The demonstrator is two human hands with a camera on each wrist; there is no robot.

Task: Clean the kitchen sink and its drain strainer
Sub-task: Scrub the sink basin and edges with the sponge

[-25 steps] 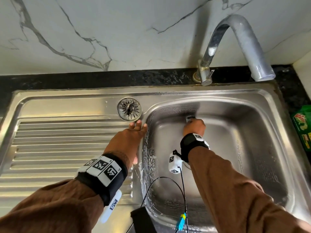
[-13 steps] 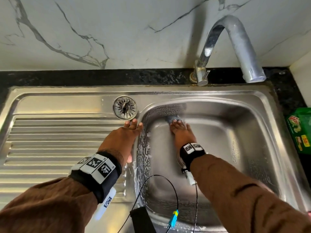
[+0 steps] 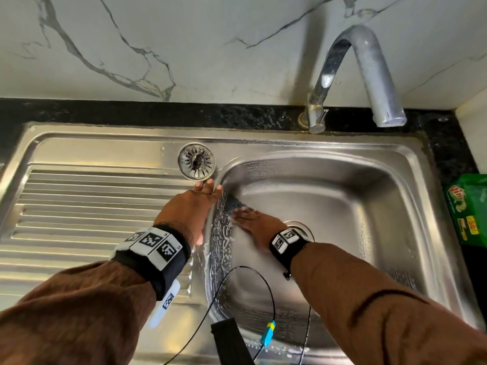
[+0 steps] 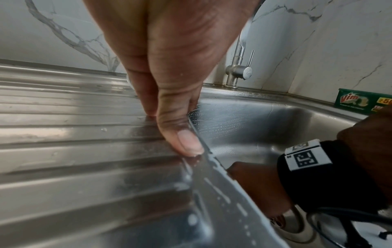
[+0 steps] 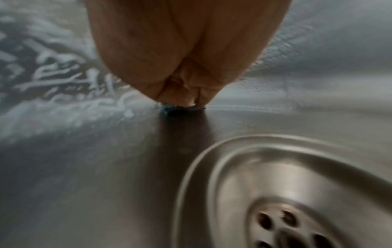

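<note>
Scrubber (image 3: pixel 238 204): dark pad under my right hand (image 3: pixel 254 226), fingers flat, pressing it, not curled round; now low on the basin's left wall, having swept down from the back wall a second ago.
Left hand (image 3: pixel 192 208): released grip, flat fingers braced on the surface by the basin rim, unmoved.
Sink (image 3: pixel 329 196): suds streak the wall beside my right grip; scrubbing partly done.
Drain strainer (image 3: pixel 196 161): lifted out, just beyond my left fingertips, unmoved, likely awaiting cleaning.
</note>
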